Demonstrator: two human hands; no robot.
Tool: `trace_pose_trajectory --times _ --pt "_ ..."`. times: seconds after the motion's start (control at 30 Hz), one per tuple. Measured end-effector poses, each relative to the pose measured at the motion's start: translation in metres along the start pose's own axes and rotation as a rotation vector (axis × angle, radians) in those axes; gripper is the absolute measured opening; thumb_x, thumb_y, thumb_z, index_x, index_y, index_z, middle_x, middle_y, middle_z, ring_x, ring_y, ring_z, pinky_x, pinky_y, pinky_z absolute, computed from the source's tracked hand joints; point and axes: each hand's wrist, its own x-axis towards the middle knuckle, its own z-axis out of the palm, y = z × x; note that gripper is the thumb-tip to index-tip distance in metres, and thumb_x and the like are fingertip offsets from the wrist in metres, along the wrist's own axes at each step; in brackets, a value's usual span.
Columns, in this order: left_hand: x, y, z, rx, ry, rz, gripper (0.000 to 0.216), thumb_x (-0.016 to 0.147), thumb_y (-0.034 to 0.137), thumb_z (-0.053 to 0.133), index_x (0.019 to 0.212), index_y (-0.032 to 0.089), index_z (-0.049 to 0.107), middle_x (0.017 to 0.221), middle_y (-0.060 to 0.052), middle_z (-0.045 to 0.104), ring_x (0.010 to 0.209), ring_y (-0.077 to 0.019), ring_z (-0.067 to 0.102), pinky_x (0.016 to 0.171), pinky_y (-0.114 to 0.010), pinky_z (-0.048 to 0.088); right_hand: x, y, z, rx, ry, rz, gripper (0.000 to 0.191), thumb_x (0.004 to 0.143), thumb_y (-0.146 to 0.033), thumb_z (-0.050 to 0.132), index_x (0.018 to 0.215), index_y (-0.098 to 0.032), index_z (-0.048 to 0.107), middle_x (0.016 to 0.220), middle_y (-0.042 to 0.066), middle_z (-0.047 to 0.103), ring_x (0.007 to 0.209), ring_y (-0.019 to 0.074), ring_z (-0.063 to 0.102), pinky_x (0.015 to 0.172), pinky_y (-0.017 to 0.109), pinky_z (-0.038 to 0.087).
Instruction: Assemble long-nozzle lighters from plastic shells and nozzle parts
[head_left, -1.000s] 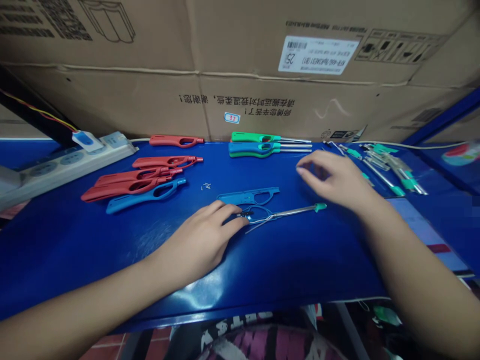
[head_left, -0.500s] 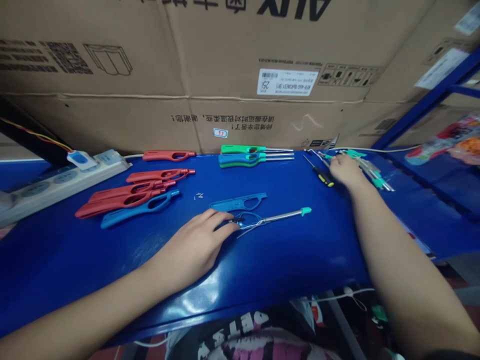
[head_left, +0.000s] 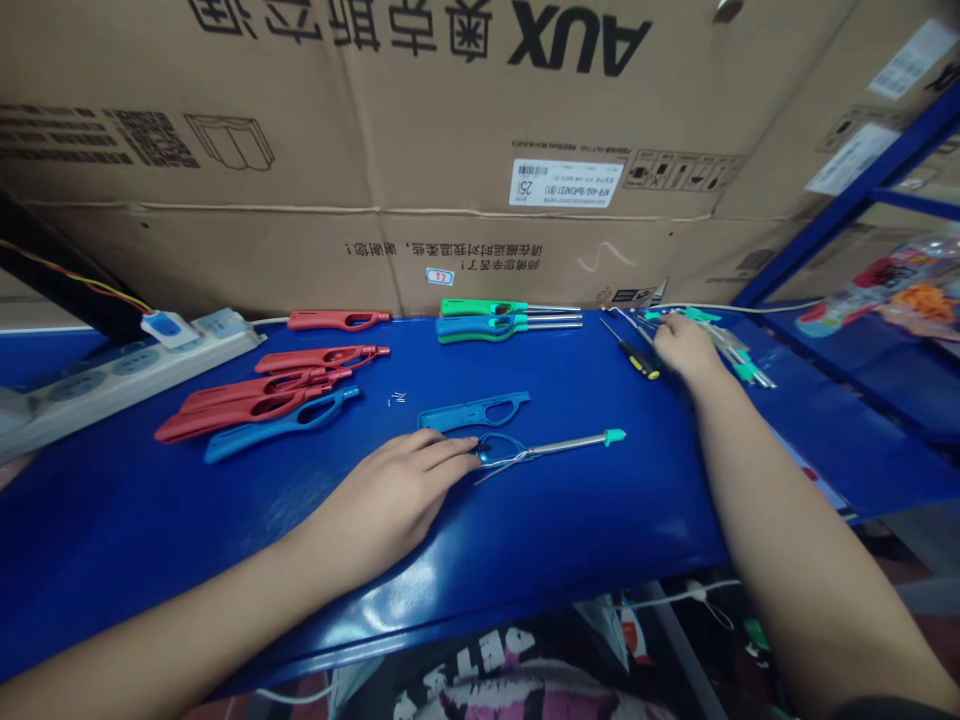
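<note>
The fingers [head_left: 450,452] of the left hand [head_left: 397,495] are kept flat on the open lighter [head_left: 525,450], in the middle of the table [head_left: 150,520]. The right hand [head_left: 684,345] is now moved onto the screwdriver [head_left: 639,356]; whether it is gripped cannot be told.

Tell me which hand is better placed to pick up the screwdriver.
Right, probably. The right hand lies just beside the screwdriver, while the left hand rests much farther off, fingertips on the opened blue lighter.

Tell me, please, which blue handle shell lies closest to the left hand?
The centre blue shell, just beyond the fingertips of the left hand; the other blue shell lies farther left, against the red shells.
</note>
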Motion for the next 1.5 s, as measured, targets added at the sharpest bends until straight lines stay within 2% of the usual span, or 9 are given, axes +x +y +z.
trace_pose_trajectory --times 0.13,0.23,0.33,0.53,0.67,0.83,1.03,1.13,1.5 --pt "0.001 0.001 -0.001 -0.006 0.020 0.015 0.033 0.101 0.013 0.045 0.130 0.019 0.061 0.132 -0.007 0.069 0.114 -0.0267 0.063 0.095 -0.045 0.058 -0.008 -0.017 -0.012 0.121 0.116 -0.027 0.036 0.084 -0.026 0.045 0.105 -0.014 0.071 0.122 0.019 0.069 0.125 0.0351 0.058 0.110 0.049 0.040" --pt "0.002 0.003 -0.003 -0.004 0.029 0.015 0.034 0.101 0.014 0.044 0.130 0.017 0.062 0.126 -0.010 0.071 0.111 -0.0258 0.065 0.091 -0.042 0.060 -0.018 -0.034 -0.018 0.231 0.117 -0.060 0.036 0.084 -0.029 0.047 0.107 -0.014 0.071 0.117 0.018 0.072 0.113 0.0337 0.065 0.102 0.049 0.048" --pt "0.002 0.004 -0.003 0.004 0.031 0.001 0.035 0.102 0.014 0.042 0.132 0.015 0.061 0.117 -0.013 0.073 0.106 -0.0256 0.068 0.086 -0.041 0.061 -0.035 -0.053 -0.018 0.355 -0.040 -0.135 0.031 0.080 -0.033 0.059 0.103 -0.015 0.072 0.106 0.015 0.075 0.097 0.0293 0.071 0.088 0.042 0.056" --pt "0.001 0.003 -0.001 -0.031 0.044 -0.059 0.036 0.103 0.017 0.043 0.135 0.016 0.059 0.110 -0.012 0.072 0.101 -0.0252 0.068 0.084 -0.041 0.061 -0.069 -0.080 -0.005 0.480 -0.548 -0.270 0.027 0.074 -0.039 0.076 0.091 -0.018 0.073 0.084 0.008 0.076 0.076 0.0204 0.071 0.073 0.034 0.059" --pt "0.002 0.002 -0.002 -0.089 0.039 -0.077 0.034 0.102 0.017 0.045 0.134 0.017 0.059 0.114 -0.010 0.072 0.105 -0.0247 0.066 0.087 -0.040 0.060 -0.075 -0.081 0.004 0.425 -0.688 -0.345 0.023 0.076 -0.040 0.074 0.082 -0.018 0.070 0.076 0.005 0.072 0.069 0.0175 0.066 0.066 0.032 0.055" --pt "0.002 0.001 -0.002 -0.080 0.040 -0.046 0.036 0.102 0.014 0.045 0.136 0.016 0.056 0.119 -0.009 0.072 0.107 -0.0252 0.064 0.089 -0.042 0.060 -0.077 -0.079 0.001 0.316 -0.676 -0.468 0.020 0.082 -0.038 0.068 0.087 -0.019 0.068 0.072 0.001 0.063 0.066 0.0162 0.058 0.064 0.030 0.048" --pt "0.003 0.002 -0.004 -0.085 0.012 -0.054 0.030 0.103 0.023 0.048 0.130 0.019 0.059 0.123 -0.008 0.071 0.109 -0.0248 0.065 0.093 -0.043 0.058 -0.081 -0.081 -0.005 0.240 -0.595 -0.663 0.022 0.085 -0.038 0.068 0.097 -0.020 0.068 0.097 0.007 0.063 0.073 0.0165 0.059 0.071 0.032 0.048" --pt "0.003 0.001 -0.003 -0.096 0.022 -0.049 0.029 0.103 0.024 0.049 0.129 0.020 0.059 0.126 -0.006 0.070 0.112 -0.0239 0.064 0.096 -0.042 0.056 -0.082 -0.083 0.001 0.174 -0.543 -0.768 0.023 0.094 -0.042 0.058 0.092 -0.020 0.065 0.095 0.007 0.063 0.075 0.0179 0.059 0.072 0.032 0.048" --pt "0.005 -0.002 0.000 -0.099 0.040 -0.060 0.030 0.102 0.024 0.051 0.130 0.021 0.060 0.126 -0.007 0.070 0.113 -0.0244 0.064 0.098 -0.043 0.054 -0.087 -0.090 0.007 0.045 -0.512 -0.760 0.035 0.102 -0.043 0.044 0.076 -0.021 0.053 0.084 0.007 0.058 0.079 0.0216 0.056 0.073 0.034 0.041"
